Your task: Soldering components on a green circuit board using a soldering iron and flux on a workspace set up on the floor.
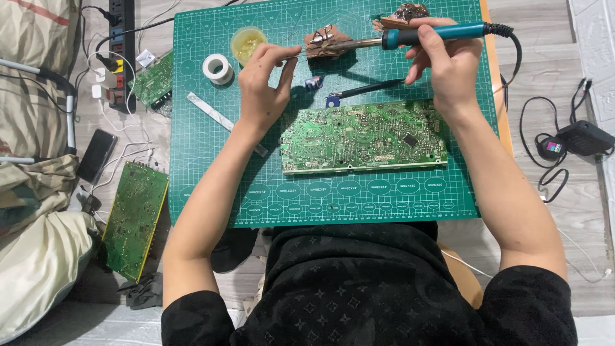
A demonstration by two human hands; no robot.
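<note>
Gripping the soldering iron [435, 33] by its teal handle, the right hand [448, 64] was clamped; thin solder wire [301, 54] was pinched by the left hand [262, 80]. Light, rigid; the hot tip was best avoided.

Head view, steeply down, close overhead

There were three green circuit boards: one [364, 136] on the cutting mat [205, 154], two [134, 218] [152, 80] off to the side. I counted one soldering iron [435, 33], one roll of tape [218, 68], one small yellow tub [247, 42], one phone [97, 154] and one power strip [119, 51].
</note>
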